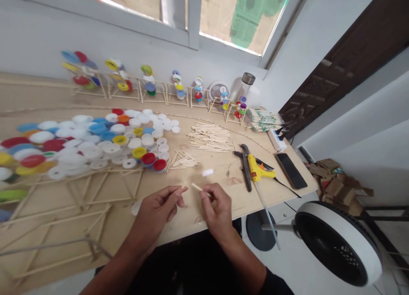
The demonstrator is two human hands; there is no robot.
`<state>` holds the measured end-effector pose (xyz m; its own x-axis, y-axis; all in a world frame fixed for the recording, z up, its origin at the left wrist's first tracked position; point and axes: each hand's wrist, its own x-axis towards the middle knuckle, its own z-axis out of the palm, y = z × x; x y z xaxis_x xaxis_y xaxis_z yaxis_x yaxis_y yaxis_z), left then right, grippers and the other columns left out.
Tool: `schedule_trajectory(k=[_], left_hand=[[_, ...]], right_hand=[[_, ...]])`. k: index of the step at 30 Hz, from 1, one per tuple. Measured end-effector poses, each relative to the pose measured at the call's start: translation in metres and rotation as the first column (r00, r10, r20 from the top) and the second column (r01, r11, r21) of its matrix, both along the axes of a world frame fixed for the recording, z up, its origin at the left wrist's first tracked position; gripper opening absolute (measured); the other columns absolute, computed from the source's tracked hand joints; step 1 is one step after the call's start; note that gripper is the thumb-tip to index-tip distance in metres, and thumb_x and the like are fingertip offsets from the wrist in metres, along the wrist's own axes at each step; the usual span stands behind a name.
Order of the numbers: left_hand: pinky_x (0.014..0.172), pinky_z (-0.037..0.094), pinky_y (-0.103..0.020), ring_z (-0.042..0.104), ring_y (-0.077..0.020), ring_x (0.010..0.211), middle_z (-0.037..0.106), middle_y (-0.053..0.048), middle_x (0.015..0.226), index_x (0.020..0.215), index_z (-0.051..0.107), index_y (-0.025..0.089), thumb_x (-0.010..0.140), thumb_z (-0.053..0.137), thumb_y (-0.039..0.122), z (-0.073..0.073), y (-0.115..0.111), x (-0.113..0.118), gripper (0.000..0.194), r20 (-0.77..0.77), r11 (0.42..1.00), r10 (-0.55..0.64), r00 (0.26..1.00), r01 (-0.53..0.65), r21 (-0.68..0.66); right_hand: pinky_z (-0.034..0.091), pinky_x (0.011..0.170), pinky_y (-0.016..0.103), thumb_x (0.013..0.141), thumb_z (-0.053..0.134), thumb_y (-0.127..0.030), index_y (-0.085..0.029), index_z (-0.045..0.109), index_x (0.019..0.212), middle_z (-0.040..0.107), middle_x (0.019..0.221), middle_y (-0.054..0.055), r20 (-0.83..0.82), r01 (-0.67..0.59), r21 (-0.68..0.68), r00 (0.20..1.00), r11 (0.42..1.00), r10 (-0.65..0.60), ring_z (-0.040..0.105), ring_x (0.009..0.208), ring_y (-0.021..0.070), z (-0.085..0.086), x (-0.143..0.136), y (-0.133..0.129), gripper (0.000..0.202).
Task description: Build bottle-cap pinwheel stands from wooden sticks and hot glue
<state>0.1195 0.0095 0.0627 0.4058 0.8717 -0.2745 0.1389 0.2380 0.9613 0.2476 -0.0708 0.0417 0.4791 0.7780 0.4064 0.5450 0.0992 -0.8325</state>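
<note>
My right hand pinches a short wooden stick whose tip points toward my left hand. Fingers of my left hand are pressed together; something small and pale may sit at the fingertips, too small to make out. A narrow gap separates the two hands, above the table's front edge. Just beyond them lies a small white piece. Cut sticks form a large pile and a smaller one behind the hands. The yellow glue gun rests right of my right hand.
Bottle caps cover the left side, with stick frames before them. Small cap wheels on stands line the wall. Dark pliers, a phone and a power strip lie right. A fan stands beside the table.
</note>
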Motion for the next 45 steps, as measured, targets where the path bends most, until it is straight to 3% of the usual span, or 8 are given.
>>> schedule_trajectory(k=[3,14,29,35,45], left_hand=[[0.039,0.025,-0.020,0.033,-0.0047,0.040,0.055,0.003,0.056,0.066,0.064,0.018,0.061,0.068,0.065,0.003,-0.002,0.003,0.048,0.012,1.000,-0.024,1.000,0.024,-0.016],[0.041,0.025,-0.018,0.035,-0.0053,0.044,0.054,0.003,0.057,0.062,0.064,0.018,0.063,0.069,0.059,-0.002,-0.002,0.003,0.041,-0.016,0.999,-0.038,0.999,0.037,-0.025],[0.042,0.032,-0.020,0.046,-0.0104,0.049,0.054,0.003,0.055,0.067,0.065,0.021,0.070,0.064,0.052,-0.004,-0.004,0.003,0.032,-0.067,0.993,0.008,0.998,0.000,0.116],[0.056,0.046,-0.022,0.055,-0.0136,0.055,0.058,0.003,0.055,0.070,0.069,0.022,0.070,0.062,0.049,-0.001,-0.006,0.006,0.029,-0.126,0.970,0.054,0.991,-0.022,0.241],[0.060,0.049,-0.023,0.059,-0.0151,0.057,0.063,0.003,0.058,0.072,0.069,0.023,0.070,0.060,0.046,-0.010,-0.011,0.007,0.025,-0.157,0.953,0.093,0.983,-0.042,0.299]], right_hand=[[0.050,0.062,0.025,0.091,0.052,-0.024,-0.019,0.064,0.089,0.065,0.079,0.004,-0.045,-0.060,-0.050,0.997,0.997,0.058,0.062,0.071,0.0155,0.000,-0.006,-0.002,0.013],[0.051,0.061,0.025,0.090,0.052,-0.025,-0.020,0.064,0.089,0.065,0.080,0.005,-0.101,-0.011,-0.085,0.995,0.996,0.002,0.063,0.074,0.0166,-0.010,-0.010,0.001,0.013],[0.045,0.057,0.024,0.090,0.052,-0.024,-0.018,0.064,0.087,0.064,0.075,0.003,-0.040,0.016,-0.038,0.999,0.999,-0.017,0.059,0.065,0.0142,-0.010,-0.015,0.004,0.014],[0.044,0.057,0.023,0.089,0.053,-0.022,-0.018,0.064,0.084,0.065,0.073,0.002,-0.106,0.045,-0.047,0.993,0.998,-0.049,0.058,0.062,0.0133,-0.011,-0.022,0.002,0.013],[0.043,0.055,0.023,0.088,0.052,-0.022,-0.017,0.065,0.082,0.064,0.070,0.003,-0.116,0.059,-0.031,0.991,0.998,-0.062,0.057,0.060,0.0135,-0.011,-0.024,0.002,0.015]])
